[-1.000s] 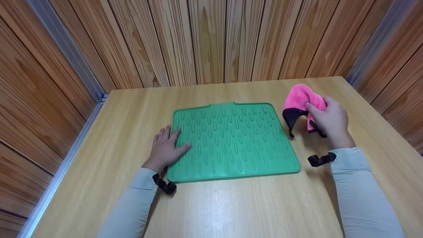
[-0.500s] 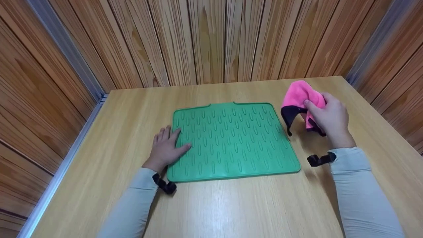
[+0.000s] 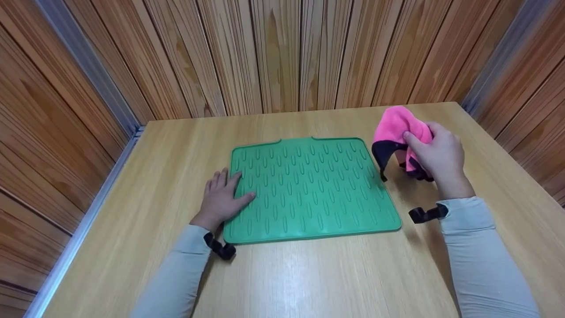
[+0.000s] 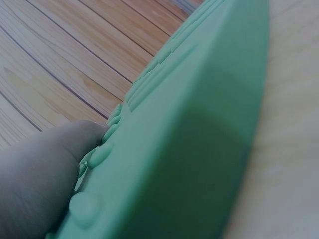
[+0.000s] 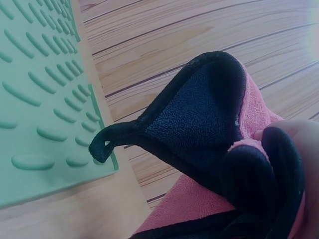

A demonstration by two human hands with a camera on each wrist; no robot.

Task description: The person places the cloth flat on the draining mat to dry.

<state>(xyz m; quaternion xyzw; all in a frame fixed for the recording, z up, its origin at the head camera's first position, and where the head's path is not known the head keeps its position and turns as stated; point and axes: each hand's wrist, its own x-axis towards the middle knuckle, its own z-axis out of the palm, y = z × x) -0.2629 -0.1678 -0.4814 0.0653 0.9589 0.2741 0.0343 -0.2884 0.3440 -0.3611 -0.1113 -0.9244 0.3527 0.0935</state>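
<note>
A green mat (image 3: 309,190) with rows of raised oval ridges lies flat on the table. My left hand (image 3: 219,201) rests on its left edge, fingers straight and spread; in the left wrist view the thumb (image 4: 55,159) lies against the ridges. Off the mat's right side, my right hand (image 3: 441,157) pinches a bunched pink cloth (image 3: 398,126) with dark trim and holds it above the table. In the right wrist view, the cloth's dark underside (image 5: 194,119) and a hanging loop (image 5: 103,145) show near the mat's edge. Most of the right fingers are hidden behind the cloth.
The light wooden table (image 3: 282,282) extends around the mat. Wood-plank walls (image 3: 282,53) close it in at the back and on both sides, with a metal strip (image 3: 88,221) along the left. Black straps (image 3: 428,214) stick out at both wrists.
My right hand has shifted slightly up and to the left, bringing the cloth closer to the mat's right edge. My left hand and the mat stay where they were.
</note>
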